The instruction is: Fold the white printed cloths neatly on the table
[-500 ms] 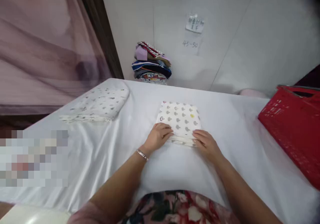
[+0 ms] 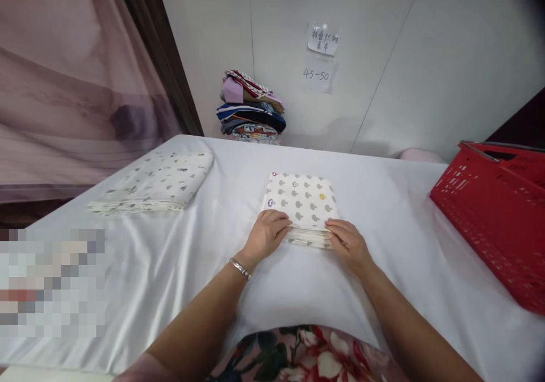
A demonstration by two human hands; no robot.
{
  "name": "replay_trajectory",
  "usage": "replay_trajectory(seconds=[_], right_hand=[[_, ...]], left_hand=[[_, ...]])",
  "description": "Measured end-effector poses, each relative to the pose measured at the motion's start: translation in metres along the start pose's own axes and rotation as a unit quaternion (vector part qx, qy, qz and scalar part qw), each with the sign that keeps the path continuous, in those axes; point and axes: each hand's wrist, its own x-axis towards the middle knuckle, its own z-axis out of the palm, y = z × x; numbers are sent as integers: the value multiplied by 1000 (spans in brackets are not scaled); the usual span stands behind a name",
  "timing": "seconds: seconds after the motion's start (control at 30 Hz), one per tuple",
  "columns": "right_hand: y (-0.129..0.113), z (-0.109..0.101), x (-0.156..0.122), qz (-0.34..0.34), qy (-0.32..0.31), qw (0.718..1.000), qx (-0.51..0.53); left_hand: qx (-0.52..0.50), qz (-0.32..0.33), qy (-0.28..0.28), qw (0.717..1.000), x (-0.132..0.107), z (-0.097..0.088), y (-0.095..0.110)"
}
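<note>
A white cloth with grey mushroom prints (image 2: 300,197) lies folded into a thick, many-layered square in front of me. My left hand (image 2: 269,233), with a silver bracelet at the wrist, pinches its near left corner between thumb and fingers. At the near right corner, my right hand (image 2: 347,243) grips the layered edge the same way. Both hands rest low at the table, and the near fold shows between them. Farther left lies another folded white cloth with small dark prints (image 2: 159,180), touched by neither hand.
A white-covered table (image 2: 238,169) spans the view. On the right stands a red plastic basket (image 2: 494,212) with a metal handle. Behind the table is a stack of folded fabrics (image 2: 251,109) against the wall, below a handwritten sign (image 2: 322,41). A pink curtain (image 2: 72,87) hangs at left.
The view has shifted slightly, so things appear a little farther left and more of the basket shows. Both hands keep their hold on the folded cloth's near corners.
</note>
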Motion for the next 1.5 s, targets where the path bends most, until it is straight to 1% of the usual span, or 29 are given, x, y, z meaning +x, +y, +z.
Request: replay_trajectory(seconds=[0.17, 0.43, 0.57, 0.77, 0.93, 1.03, 1.27, 1.43, 1.5], right_hand=[[-2, 0, 0, 0, -8, 1000, -9], [-8, 1, 1, 13, 9, 1000, -3], [-9, 2, 1, 10, 2, 1000, -4], [-5, 4, -1, -44, -3, 997, -64], [-7, 3, 1, -29, -38, 993, -111], [-10, 3, 2, -15, -57, 990, -126], [-15, 9, 5, 8, -77, 986, -145], [-15, 10, 4, 0, -85, 986, -140], [-15, 10, 4, -4, -79, 987, -138]], left_hand=[[7, -2, 7, 1000, 1, 1, 1], [10, -1, 43, 999, 0, 6, 11], [16, -1, 27, 999, -1, 9, 14], [26, 12, 5, 1000, 1, 6, 16], [51, 9, -31, 998, 2, 5, 17], [60, 5, -37, 997, 3, 7, 17], [51, 7, -12, 999, 4, 14, 18], [36, 12, 13, 999, 4, 11, 23], [31, 15, 15, 999, 3, 9, 24]])
